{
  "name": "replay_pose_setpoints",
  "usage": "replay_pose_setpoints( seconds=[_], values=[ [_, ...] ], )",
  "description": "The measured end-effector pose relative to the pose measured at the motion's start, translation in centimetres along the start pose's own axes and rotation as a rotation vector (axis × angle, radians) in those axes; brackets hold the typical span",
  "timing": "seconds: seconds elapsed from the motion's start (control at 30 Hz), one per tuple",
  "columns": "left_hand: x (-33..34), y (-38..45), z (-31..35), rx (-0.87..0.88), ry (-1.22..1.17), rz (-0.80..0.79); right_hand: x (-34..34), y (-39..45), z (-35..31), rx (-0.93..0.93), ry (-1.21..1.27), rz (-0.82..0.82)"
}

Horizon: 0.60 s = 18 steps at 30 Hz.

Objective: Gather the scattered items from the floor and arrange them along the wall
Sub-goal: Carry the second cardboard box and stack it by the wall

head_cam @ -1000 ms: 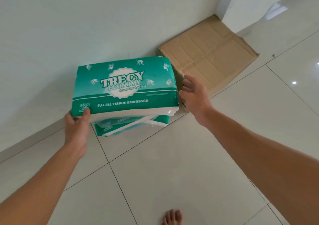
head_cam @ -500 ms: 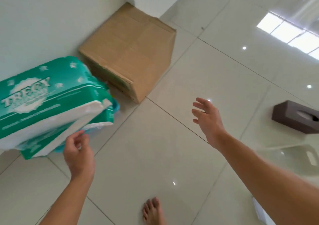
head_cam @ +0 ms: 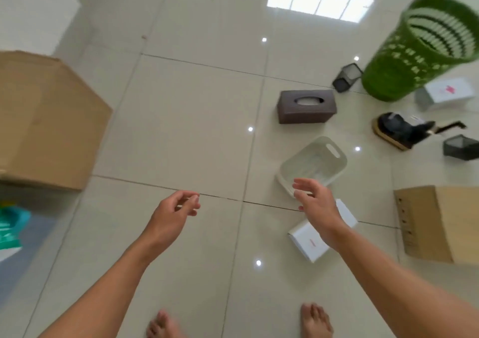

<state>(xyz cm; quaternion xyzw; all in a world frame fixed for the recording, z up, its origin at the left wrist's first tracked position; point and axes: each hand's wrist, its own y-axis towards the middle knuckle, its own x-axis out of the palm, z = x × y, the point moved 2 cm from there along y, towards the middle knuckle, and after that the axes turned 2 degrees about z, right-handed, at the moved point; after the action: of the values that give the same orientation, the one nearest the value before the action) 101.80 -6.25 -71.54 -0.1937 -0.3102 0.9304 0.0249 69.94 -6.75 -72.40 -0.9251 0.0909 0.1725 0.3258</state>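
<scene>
Both my hands hover empty over the tiled floor. My left hand [head_cam: 176,208] has loosely curled fingers; my right hand [head_cam: 317,203] is spread above a white plastic basket [head_cam: 315,163] and partly covers a white flat box [head_cam: 308,242]. Scattered further off are a dark brown tissue box [head_cam: 305,107], a tall green basket [head_cam: 420,50], two small black holders [head_cam: 347,77] [head_cam: 460,147], a black item on a wooden base [head_cam: 396,130] and a white box [head_cam: 447,91]. The green tissue packs [head_cam: 9,230] lie at the left edge by a cardboard box [head_cam: 46,122].
A second cardboard box [head_cam: 440,223] stands at the right. The wall [head_cam: 31,6] runs along the left. My bare feet [head_cam: 315,319] are at the bottom edge. Bare tiles lie between the left box and the scattered items.
My left hand let go of the tissue packs by the wall. The view swung right, away from the wall toward the scattered items, and both hands now reach forward empty.
</scene>
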Motion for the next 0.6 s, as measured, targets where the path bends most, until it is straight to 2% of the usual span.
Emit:
replay_pose_setpoints(
  seconds=[0.27,0.6],
  values=[
    [16.0,0.2,8.0,0.101,0.155,-0.209,-15.7,-0.4,10.2,0.125,0.157,0.248],
    [32.2,-1.6,13.2,0.155,0.292,-0.399,-29.0,-2.3,20.5,0.27,0.269,0.438]
  ],
)
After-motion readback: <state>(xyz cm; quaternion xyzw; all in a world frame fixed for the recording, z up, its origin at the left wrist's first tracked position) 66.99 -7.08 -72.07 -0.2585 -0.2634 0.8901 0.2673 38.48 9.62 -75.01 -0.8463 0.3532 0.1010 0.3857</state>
